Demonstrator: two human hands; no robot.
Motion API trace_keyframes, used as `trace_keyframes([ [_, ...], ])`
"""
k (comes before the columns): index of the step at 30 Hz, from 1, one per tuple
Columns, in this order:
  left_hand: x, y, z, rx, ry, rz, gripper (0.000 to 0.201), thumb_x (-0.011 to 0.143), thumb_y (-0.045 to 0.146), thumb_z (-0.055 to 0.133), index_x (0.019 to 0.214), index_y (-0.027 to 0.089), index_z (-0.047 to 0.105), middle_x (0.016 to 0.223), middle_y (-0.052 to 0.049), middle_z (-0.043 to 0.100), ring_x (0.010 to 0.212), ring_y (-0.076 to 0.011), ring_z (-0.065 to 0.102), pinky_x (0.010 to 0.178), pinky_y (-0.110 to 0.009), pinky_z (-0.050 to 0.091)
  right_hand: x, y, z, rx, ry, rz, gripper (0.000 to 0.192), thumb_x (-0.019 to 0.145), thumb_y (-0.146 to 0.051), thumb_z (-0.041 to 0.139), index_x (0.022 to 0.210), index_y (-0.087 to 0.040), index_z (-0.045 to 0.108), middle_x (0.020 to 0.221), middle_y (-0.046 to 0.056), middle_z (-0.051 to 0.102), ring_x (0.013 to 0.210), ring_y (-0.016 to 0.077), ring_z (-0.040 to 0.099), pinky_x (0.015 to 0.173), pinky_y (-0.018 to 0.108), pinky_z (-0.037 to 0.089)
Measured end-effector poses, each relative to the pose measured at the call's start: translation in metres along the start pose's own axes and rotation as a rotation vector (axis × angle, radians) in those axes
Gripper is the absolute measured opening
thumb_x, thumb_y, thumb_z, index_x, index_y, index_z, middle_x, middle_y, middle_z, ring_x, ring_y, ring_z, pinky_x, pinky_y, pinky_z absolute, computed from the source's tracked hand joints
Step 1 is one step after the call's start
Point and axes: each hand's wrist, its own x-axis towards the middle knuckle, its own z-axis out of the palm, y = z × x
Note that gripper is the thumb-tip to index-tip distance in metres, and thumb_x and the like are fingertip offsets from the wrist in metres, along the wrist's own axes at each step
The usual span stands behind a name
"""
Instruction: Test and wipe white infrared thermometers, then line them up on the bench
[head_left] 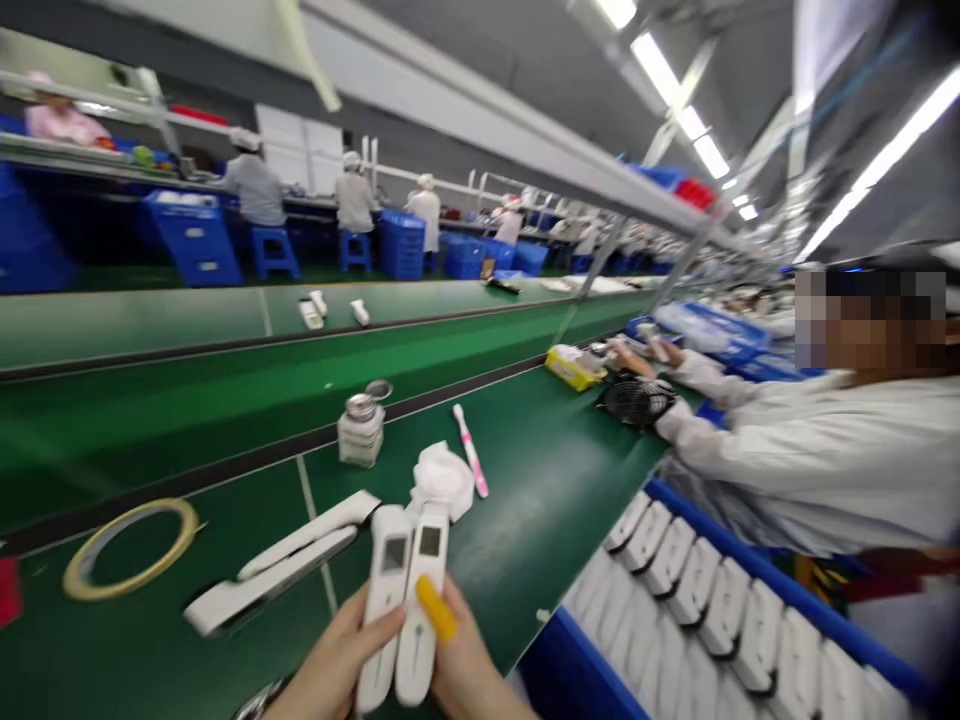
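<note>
My left hand (341,650) is closed around a white handheld thermometer (384,595) with a small grey screen. My right hand (469,660) grips a second white thermometer (417,650), side by side with the first; its screen is darker. A yellow finger cover (436,609) sits on my right thumb. Just beyond the screens lies a crumpled white cloth (444,478), partly hidden by the thermometers. A pink and white toothbrush (471,452) rests to its right. Two more white devices (289,560) lie together on the green bench to the left.
A bottle with a metal top (361,440) stands by the bench's back ledge. A tape roll (71,580) lies far left. A blue crate (585,670) of white devices is at lower right. A co-worker's sleeve (750,450) and a yellow box (574,370) are beyond.
</note>
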Motion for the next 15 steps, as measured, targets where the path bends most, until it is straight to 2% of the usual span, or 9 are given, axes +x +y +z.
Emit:
trace_keyframes([
  [2, 0.005, -0.002, -0.007, -0.061, -0.097, 0.04, 0.049, 0.074, 0.025, 0.068, 0.119, 0.018, 0.051, 0.114, -0.01, 0.063, 0.106, -0.0273, 0.057, 0.09, -0.036, 0.045, 0.0, -0.005, 0.003, 0.04, -0.013, 0.048, 0.045, 0.071, -0.035, 0.071, 0.11, -0.02, 0.055, 0.095, 0.005, 0.07, 0.087, 0.0207, 0.064, 0.08, 0.034, 0.048],
  [6, 0.008, -0.003, -0.011, -0.118, -0.155, 0.104, 0.052, 0.079, 0.018, 0.061, 0.127, 0.025, 0.042, 0.123, -0.008, 0.057, 0.112, -0.0258, 0.054, 0.092, -0.037, 0.042, 0.0, -0.014, 0.004, 0.035, -0.073, 0.078, 0.044, 0.075, -0.027, 0.067, 0.116, -0.025, 0.051, 0.104, 0.004, 0.068, 0.096, 0.0208, 0.062, 0.084, 0.035, 0.047],
  [11, 0.013, -0.003, -0.012, -0.207, -0.186, 0.107, 0.033, 0.084, 0.021, 0.055, 0.116, 0.019, 0.052, 0.114, -0.01, 0.063, 0.107, -0.026, 0.057, 0.088, -0.036, 0.043, 0.0, -0.014, 0.001, 0.017, -0.071, 0.083, 0.044, 0.066, -0.021, 0.073, 0.107, -0.023, 0.058, 0.098, 0.002, 0.069, 0.091, 0.0218, 0.062, 0.083, 0.035, 0.046],
  [15, 0.015, -0.004, -0.013, -0.248, -0.152, 0.096, 0.029, 0.086, 0.029, 0.051, 0.113, 0.019, 0.054, 0.118, -0.009, 0.061, 0.113, -0.026, 0.052, 0.094, -0.038, 0.04, 0.0, -0.015, 0.001, -0.001, -0.094, 0.102, 0.047, 0.062, -0.016, 0.073, 0.106, -0.025, 0.06, 0.102, 0.002, 0.069, 0.098, 0.0234, 0.06, 0.088, 0.038, 0.044],
])
